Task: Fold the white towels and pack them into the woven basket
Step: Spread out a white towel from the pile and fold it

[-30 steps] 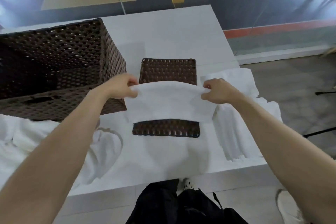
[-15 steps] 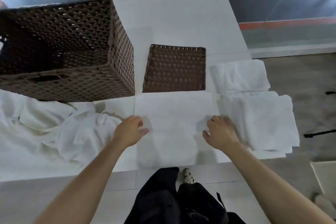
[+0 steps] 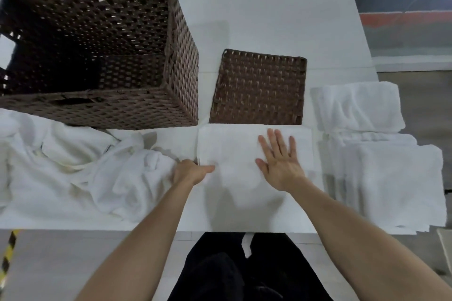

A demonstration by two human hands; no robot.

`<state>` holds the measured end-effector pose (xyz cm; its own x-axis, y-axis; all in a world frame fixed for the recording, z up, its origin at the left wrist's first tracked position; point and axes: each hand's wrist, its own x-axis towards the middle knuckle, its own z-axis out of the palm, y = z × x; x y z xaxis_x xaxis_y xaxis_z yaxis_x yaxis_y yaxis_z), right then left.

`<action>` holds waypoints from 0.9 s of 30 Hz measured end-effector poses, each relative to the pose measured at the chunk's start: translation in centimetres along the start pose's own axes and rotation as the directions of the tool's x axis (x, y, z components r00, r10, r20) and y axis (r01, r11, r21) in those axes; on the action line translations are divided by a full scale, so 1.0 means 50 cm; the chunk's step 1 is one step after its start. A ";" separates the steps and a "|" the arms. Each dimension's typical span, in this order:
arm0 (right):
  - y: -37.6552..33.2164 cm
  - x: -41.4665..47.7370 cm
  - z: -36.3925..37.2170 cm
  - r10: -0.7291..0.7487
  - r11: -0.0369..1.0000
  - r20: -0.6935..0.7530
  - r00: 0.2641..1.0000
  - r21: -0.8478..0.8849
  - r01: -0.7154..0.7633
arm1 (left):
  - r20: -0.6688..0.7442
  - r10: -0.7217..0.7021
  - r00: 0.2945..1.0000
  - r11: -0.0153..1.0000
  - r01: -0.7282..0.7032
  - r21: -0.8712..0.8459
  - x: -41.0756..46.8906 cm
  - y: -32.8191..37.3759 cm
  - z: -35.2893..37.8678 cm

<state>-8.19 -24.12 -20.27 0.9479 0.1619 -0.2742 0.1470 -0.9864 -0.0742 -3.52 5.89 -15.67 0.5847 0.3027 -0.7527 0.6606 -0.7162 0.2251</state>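
The flat white terry towel [image 3: 232, 151] lies at the near edge of the white table [image 3: 269, 14]. The right hand [image 3: 281, 164] presses on it, fingers straight and spread. The left hand [image 3: 189, 171] pinches its left edge. Just behind it lies a flat brown woven panel [image 3: 259, 88], and the large brown woven basket [image 3: 181, 68] stands to the left.

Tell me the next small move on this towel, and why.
Probably fold the left edge over toward the right: the left hand grips the left edge of the towel, while the right hand lies flat on it, holding it down.
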 end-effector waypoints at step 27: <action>0.168 -0.002 -0.210 0.457 0.533 0.330 0.826 0.642 -0.551 | -0.009 0.248 0.969 0.958 -0.246 -0.144 -0.203 0.193 0.148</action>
<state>-4.08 -32.73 -10.79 0.7572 -0.3070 -0.5766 -0.6254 -0.5957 -0.5040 -6.57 -8.74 -10.46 0.7343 0.1214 -0.6679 0.5570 -0.6701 0.4906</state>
